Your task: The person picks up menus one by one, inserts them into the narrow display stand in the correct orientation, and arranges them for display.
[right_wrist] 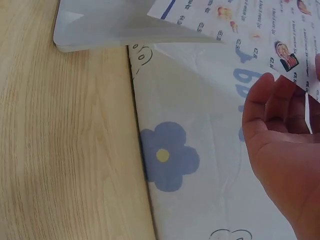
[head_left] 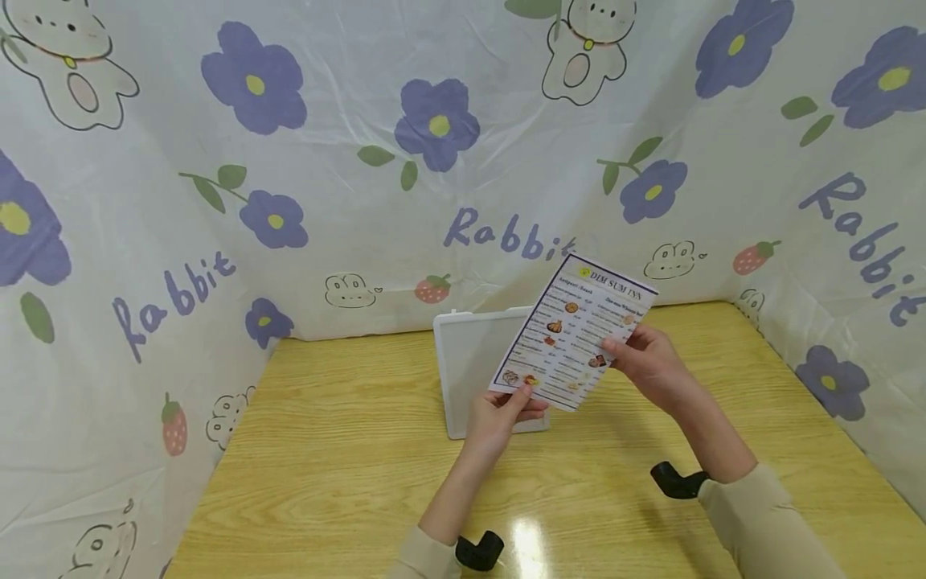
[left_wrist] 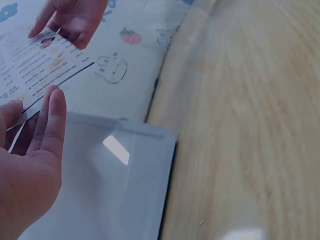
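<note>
A printed menu (head_left: 579, 330) headed "DIM SUM INN" is held tilted in the air in the head view. My left hand (head_left: 497, 420) pinches its lower left edge, thumb on the printed face and fingers behind. At the right edge, my right hand (head_left: 657, 368) grips the sheet the same way. In the right wrist view, the fingers (right_wrist: 257, 107) curl behind the menu (right_wrist: 240, 25). Behind the menu, partly hidden by it, a flat white plastic case (head_left: 473, 354) with rounded corners is on the table.
The wood-grain table (head_left: 325, 482) runs back to a white cloth backdrop (head_left: 347, 225) with purple flowers, strawberries and "Rabbit" lettering. A black curved piece (head_left: 678, 481) sits by the right wrist and another black piece (head_left: 481, 552) by the left.
</note>
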Tool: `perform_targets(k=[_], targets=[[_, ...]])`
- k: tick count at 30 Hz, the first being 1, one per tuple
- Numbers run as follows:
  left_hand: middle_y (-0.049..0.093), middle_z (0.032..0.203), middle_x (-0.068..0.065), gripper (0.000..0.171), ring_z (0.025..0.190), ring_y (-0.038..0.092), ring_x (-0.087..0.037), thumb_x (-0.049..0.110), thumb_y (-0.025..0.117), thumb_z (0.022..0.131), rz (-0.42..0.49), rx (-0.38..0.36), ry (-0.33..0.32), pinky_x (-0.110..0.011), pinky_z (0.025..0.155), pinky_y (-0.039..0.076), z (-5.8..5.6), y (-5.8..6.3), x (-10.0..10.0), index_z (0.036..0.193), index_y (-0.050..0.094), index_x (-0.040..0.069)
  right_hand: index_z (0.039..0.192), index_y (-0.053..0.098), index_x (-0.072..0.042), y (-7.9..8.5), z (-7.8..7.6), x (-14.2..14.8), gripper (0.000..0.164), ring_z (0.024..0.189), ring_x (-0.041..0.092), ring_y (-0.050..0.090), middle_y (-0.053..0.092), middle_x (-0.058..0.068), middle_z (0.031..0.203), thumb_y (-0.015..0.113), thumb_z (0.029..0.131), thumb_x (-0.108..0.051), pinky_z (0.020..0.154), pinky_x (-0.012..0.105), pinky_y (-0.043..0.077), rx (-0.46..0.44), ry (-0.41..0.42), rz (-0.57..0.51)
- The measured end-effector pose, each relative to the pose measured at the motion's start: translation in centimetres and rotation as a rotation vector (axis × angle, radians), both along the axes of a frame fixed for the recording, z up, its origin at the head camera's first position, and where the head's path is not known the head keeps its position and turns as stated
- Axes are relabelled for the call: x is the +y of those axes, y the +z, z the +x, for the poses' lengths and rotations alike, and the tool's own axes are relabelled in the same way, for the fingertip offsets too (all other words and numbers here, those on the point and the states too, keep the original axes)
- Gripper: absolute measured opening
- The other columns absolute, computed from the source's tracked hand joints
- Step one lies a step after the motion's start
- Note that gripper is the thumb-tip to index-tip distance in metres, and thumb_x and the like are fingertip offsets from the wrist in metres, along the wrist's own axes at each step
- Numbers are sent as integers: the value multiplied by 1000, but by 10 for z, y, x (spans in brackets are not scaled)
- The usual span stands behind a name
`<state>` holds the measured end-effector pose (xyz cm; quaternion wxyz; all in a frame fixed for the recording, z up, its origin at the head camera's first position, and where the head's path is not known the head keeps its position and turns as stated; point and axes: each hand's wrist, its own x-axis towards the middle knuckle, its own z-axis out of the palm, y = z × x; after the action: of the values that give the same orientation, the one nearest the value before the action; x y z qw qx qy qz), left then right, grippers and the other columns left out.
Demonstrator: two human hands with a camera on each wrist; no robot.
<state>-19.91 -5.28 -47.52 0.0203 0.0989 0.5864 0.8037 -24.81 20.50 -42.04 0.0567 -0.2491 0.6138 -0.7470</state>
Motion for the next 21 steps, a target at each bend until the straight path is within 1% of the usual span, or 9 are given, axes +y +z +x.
perform_targets(k=[2, 4, 7, 9, 11, 14, 16, 21], targets=[[73, 92, -28, 26, 79, 76, -25, 8, 65, 101, -61, 35, 20, -39, 78, 61, -3, 3, -6, 117, 66, -13, 137, 62, -7, -3, -2, -3, 34, 111, 21, 70, 71, 3, 126, 54, 105, 1, 91, 34, 57, 13, 7, 45], [73, 91, -29, 26, 80, 75, -32, 8, 65, 101, -103, 60, 30, -39, 77, 61, -6, 6, -11, 114, 66, -15, 137, 63, -7, -6, -3, -7, 34, 111, 22, 70, 72, 3, 125, 56, 105, -1, 91, 35, 57, 14, 11, 91], [72, 92, -31, 26, 85, 74, -43, 7, 65, 101, -138, 87, 32, -39, 76, 62, -9, 11, -19, 112, 66, -17, 137, 61, -5, -11, -5, -14, 34, 111, 24, 70, 71, 4, 126, 57, 104, 0, 90, 38, 58, 12, 22, 128], [72, 92, -31, 25, 85, 73, -45, 6, 64, 101, -149, 95, 37, -39, 76, 62, -10, 13, -23, 111, 65, -17, 138, 61, -3, -13, -6, -19, 35, 110, 25, 70, 71, 5, 126, 58, 103, 0, 89, 40, 58, 2, 30, 138], [72, 91, -31, 24, 83, 74, -39, 5, 64, 101, -151, 98, 45, -38, 75, 62, -11, 15, -27, 110, 65, -17, 137, 61, -2, -14, -7, -24, 34, 110, 26, 70, 72, 5, 125, 60, 102, -1, 89, 43, 58, -6, 30, 154], [72, 90, -31, 23, 77, 75, -26, 4, 64, 101, -152, 107, 68, -37, 74, 62, -13, 18, -33, 111, 65, -17, 136, 60, 0, -13, -8, -30, 35, 108, 24, 70, 72, 4, 125, 62, 102, -3, 88, 44, 58, -26, 24, 189], [72, 90, -31, 24, 75, 75, -21, 4, 64, 101, -149, 121, 76, -37, 74, 62, -14, 20, -36, 112, 65, -17, 136, 59, 2, -12, -9, -34, 36, 107, 22, 70, 72, 4, 124, 64, 101, -5, 87, 43, 58, -38, 11, 213], [71, 90, -32, 24, 73, 74, -17, 3, 63, 101, -143, 141, 87, -38, 74, 62, -15, 24, -42, 113, 65, -18, 138, 56, 6, -8, -10, -43, 40, 103, 22, 70, 71, 9, 125, 65, 101, -6, 86, 44, 58, -42, -4, 255]])
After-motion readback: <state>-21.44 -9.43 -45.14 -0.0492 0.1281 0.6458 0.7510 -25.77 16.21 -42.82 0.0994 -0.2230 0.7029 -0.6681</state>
